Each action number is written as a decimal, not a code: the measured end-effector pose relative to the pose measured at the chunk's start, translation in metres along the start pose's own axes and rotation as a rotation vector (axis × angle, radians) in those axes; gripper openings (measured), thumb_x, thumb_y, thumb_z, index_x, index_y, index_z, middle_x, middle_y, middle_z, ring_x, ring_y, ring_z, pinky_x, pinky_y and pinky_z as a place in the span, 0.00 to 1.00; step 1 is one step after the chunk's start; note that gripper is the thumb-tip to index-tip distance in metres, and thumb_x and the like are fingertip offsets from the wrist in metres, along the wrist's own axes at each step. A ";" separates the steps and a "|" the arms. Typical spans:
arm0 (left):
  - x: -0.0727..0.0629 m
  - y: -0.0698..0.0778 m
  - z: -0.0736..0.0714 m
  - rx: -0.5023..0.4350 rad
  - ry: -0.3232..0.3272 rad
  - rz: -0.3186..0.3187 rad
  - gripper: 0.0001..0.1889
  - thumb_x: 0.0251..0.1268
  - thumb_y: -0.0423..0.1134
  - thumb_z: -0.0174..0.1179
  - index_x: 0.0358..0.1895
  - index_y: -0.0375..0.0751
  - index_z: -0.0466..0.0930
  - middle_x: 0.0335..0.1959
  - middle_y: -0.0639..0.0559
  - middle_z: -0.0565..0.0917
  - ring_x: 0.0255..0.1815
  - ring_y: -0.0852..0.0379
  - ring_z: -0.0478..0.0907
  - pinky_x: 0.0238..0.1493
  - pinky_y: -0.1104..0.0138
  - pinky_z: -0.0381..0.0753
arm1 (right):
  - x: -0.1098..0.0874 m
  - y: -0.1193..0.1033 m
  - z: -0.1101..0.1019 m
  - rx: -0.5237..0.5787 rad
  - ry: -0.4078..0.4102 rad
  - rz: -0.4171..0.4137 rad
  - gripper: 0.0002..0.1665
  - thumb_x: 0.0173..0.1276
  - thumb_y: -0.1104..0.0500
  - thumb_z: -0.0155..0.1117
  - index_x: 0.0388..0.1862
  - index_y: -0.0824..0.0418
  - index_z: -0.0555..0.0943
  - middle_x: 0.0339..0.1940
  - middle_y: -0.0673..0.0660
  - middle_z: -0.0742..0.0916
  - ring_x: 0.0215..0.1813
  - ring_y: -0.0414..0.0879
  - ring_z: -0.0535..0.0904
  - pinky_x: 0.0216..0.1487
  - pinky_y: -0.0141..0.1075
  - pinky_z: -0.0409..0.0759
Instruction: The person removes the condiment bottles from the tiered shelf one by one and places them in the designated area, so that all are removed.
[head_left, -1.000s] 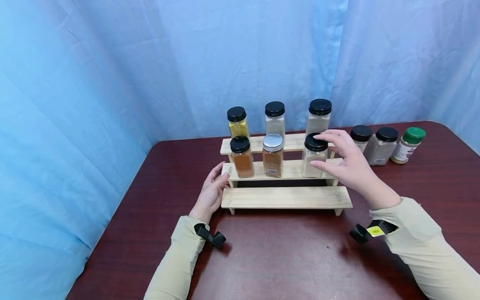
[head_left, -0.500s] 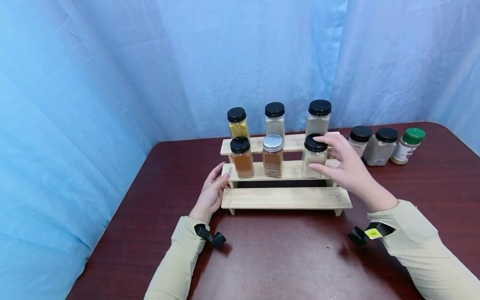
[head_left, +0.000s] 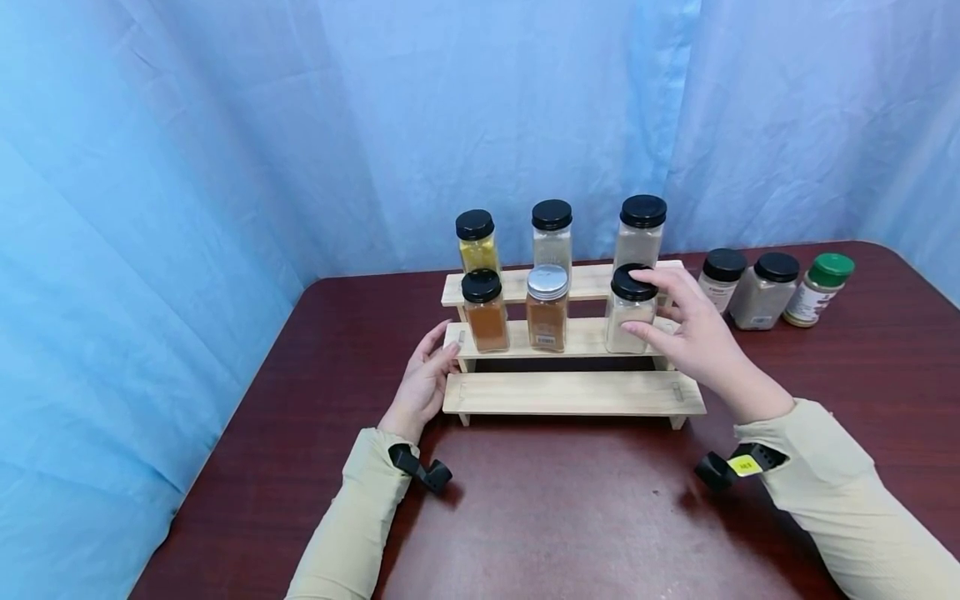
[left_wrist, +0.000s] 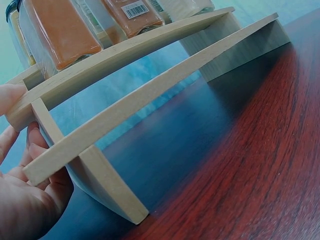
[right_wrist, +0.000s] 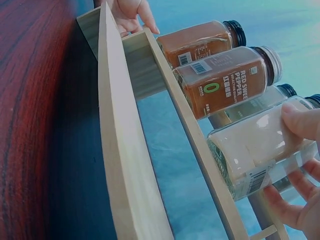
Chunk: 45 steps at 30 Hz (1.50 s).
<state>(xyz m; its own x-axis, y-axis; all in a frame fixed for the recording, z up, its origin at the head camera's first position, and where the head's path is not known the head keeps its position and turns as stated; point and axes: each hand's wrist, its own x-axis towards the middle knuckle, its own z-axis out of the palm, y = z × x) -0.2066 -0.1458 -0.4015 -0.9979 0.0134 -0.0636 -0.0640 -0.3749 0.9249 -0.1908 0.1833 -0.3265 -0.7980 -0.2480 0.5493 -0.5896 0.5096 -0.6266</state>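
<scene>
A three-tier wooden rack [head_left: 570,392] stands on the table, with spice jars on its upper two tiers. At its left end my left hand [head_left: 420,385] grips the middle tier, thumb on top and fingers below in the left wrist view. My right hand [head_left: 708,346] holds a clear jar of pale powder [right_wrist: 250,142] between thumb and fingers, at the right end of the middle tier. This jar stands upright under its black lid [head_left: 632,283]. To its left are a silver-lidded red sweet pepper jar [head_left: 547,323] and a black-lidded orange-brown spice jar [head_left: 487,325].
On the top tier stand a yellow spice jar [head_left: 477,252], a pale jar [head_left: 552,246] and a greyish jar [head_left: 639,244]. Right of the rack, two black-lidded jars and a green-lidded jar [head_left: 817,292] sit on the dark red table [head_left: 540,508]. Blue curtains [head_left: 480,100] hang behind.
My right hand has shifted slightly left and its fingers have closed in around the pale powder jar. The left hand stays on the rack.
</scene>
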 end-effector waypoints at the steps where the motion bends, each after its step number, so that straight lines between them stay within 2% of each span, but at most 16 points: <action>1: 0.000 0.000 0.000 0.000 0.000 -0.001 0.29 0.69 0.25 0.48 0.72 0.35 0.55 0.36 0.58 0.77 0.26 0.66 0.69 0.31 0.76 0.69 | 0.000 0.000 0.000 0.000 0.000 0.001 0.36 0.56 0.72 0.69 0.64 0.61 0.70 0.57 0.63 0.73 0.56 0.19 0.60 0.48 0.62 0.75; 9: -0.001 0.000 0.000 -0.002 0.001 -0.008 0.29 0.68 0.26 0.49 0.72 0.36 0.56 0.39 0.57 0.77 0.28 0.66 0.70 0.32 0.75 0.69 | -0.003 0.003 0.003 -0.024 0.025 -0.031 0.37 0.53 0.73 0.69 0.63 0.62 0.70 0.56 0.61 0.73 0.57 0.21 0.61 0.48 0.57 0.77; 12: -0.001 0.000 0.000 0.002 0.003 -0.008 0.29 0.68 0.26 0.49 0.71 0.36 0.56 0.39 0.57 0.77 0.27 0.66 0.70 0.32 0.75 0.69 | -0.005 0.005 0.005 -0.043 0.053 -0.070 0.37 0.50 0.75 0.71 0.61 0.64 0.71 0.54 0.62 0.74 0.56 0.22 0.63 0.50 0.35 0.80; 14: -0.002 0.001 0.000 0.004 0.001 -0.005 0.29 0.68 0.26 0.49 0.71 0.35 0.56 0.38 0.58 0.77 0.27 0.67 0.70 0.32 0.75 0.70 | -0.006 0.006 0.007 -0.044 0.075 -0.102 0.38 0.47 0.77 0.72 0.60 0.65 0.72 0.53 0.64 0.74 0.56 0.23 0.63 0.49 0.21 0.75; 16: -0.002 0.001 0.000 0.004 -0.001 -0.002 0.29 0.68 0.26 0.49 0.71 0.35 0.55 0.37 0.58 0.77 0.27 0.67 0.70 0.31 0.76 0.70 | -0.007 0.007 0.009 -0.034 0.096 -0.133 0.38 0.45 0.78 0.72 0.58 0.68 0.73 0.52 0.67 0.74 0.56 0.23 0.64 0.48 0.12 0.67; 20: -0.002 0.000 -0.001 -0.002 -0.005 -0.001 0.29 0.68 0.25 0.48 0.72 0.34 0.55 0.36 0.58 0.77 0.27 0.67 0.71 0.31 0.76 0.70 | -0.009 0.007 0.011 -0.023 0.133 -0.188 0.38 0.40 0.81 0.73 0.55 0.71 0.73 0.52 0.72 0.74 0.57 0.24 0.63 0.49 0.12 0.67; 24: -0.002 -0.001 -0.002 0.001 -0.005 0.000 0.29 0.69 0.26 0.48 0.72 0.34 0.54 0.36 0.58 0.77 0.28 0.67 0.71 0.31 0.76 0.70 | -0.011 0.008 0.012 -0.037 0.151 -0.214 0.39 0.38 0.82 0.73 0.54 0.70 0.74 0.51 0.73 0.74 0.58 0.24 0.62 0.50 0.12 0.66; 33: -0.002 -0.001 -0.001 0.007 -0.012 0.004 0.29 0.69 0.25 0.48 0.72 0.34 0.54 0.35 0.59 0.77 0.27 0.67 0.70 0.31 0.76 0.70 | -0.011 0.007 0.011 -0.038 0.170 -0.212 0.37 0.39 0.81 0.74 0.53 0.70 0.75 0.49 0.70 0.76 0.56 0.23 0.65 0.49 0.12 0.67; 37: -0.002 -0.001 0.000 0.010 -0.011 0.004 0.29 0.69 0.26 0.48 0.72 0.34 0.54 0.35 0.59 0.77 0.27 0.67 0.69 0.31 0.76 0.69 | -0.011 0.006 0.010 0.004 0.173 -0.206 0.37 0.39 0.82 0.73 0.53 0.71 0.76 0.51 0.52 0.77 0.54 0.25 0.68 0.47 0.13 0.69; 40: -0.002 0.000 0.000 0.008 -0.011 0.007 0.29 0.69 0.26 0.48 0.72 0.34 0.54 0.35 0.59 0.77 0.26 0.67 0.69 0.31 0.76 0.69 | -0.012 0.006 0.009 0.052 0.171 -0.215 0.39 0.37 0.84 0.72 0.54 0.71 0.75 0.54 0.39 0.72 0.53 0.27 0.70 0.46 0.14 0.71; 45: -0.001 0.000 0.000 0.000 -0.020 0.013 0.29 0.68 0.26 0.48 0.72 0.33 0.53 0.34 0.59 0.77 0.26 0.67 0.69 0.31 0.76 0.69 | -0.013 0.005 0.004 0.076 0.156 -0.238 0.42 0.34 0.86 0.71 0.54 0.72 0.75 0.54 0.37 0.72 0.54 0.30 0.72 0.47 0.15 0.72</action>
<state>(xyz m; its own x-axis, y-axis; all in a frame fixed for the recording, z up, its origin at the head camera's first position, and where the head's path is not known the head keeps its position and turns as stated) -0.2053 -0.1462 -0.4018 -0.9987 0.0274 -0.0440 -0.0510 -0.3752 0.9255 -0.1836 0.1855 -0.3391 -0.6107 -0.2210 0.7604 -0.7705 0.3874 -0.5063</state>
